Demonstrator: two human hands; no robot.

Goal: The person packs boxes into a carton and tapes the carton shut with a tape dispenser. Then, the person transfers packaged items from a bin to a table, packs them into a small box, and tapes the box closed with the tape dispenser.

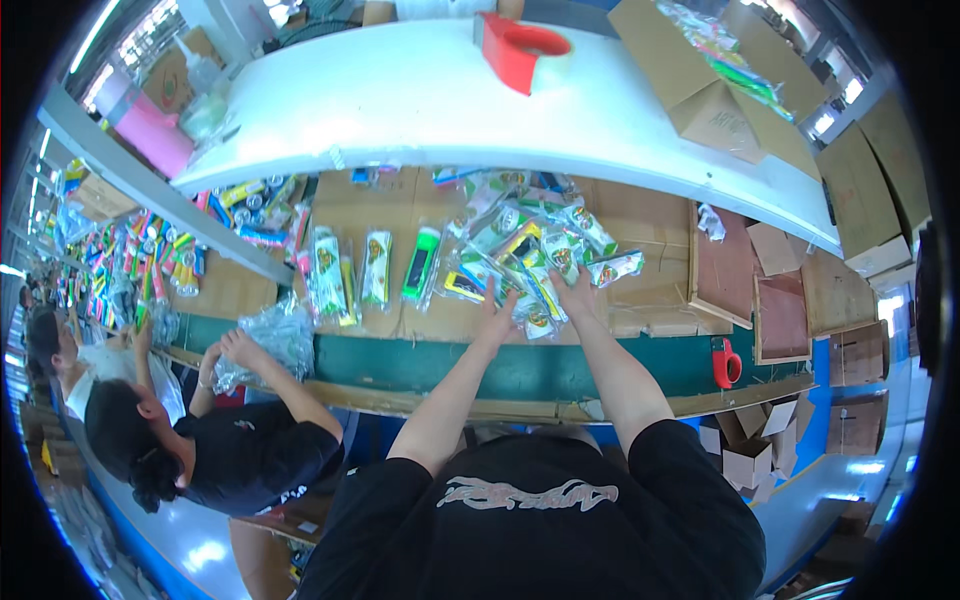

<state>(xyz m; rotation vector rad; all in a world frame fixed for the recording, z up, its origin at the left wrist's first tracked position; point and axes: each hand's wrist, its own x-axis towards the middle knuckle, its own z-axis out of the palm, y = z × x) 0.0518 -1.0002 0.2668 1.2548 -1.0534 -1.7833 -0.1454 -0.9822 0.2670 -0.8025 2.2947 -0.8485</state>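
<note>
A heap of clear plastic packets (508, 218) with green-and-white printed cards and yellow, blue and black items inside lies on the cardboard-covered bench (640, 290). Against the heap's near left side is my left hand (497, 308), fingers apart and touching packets. My right hand (573, 297) rests at the near right side, its fingers stretched out onto the packets. Between both hands a packet (538, 322) reaches toward the bench's near edge. What the items in the heap are cannot be made out. Left of the heap lies a bagged green item with a dark window (421, 264).
A white shelf (400, 100) crosses above the bench, bearing a red tape dispenser (520, 50). Another red dispenser (726, 364) sits on the bench's green strip. To my left a co-worker (220, 440) handles plastic bags (270, 345). Cartons (748, 462) stand at the right.
</note>
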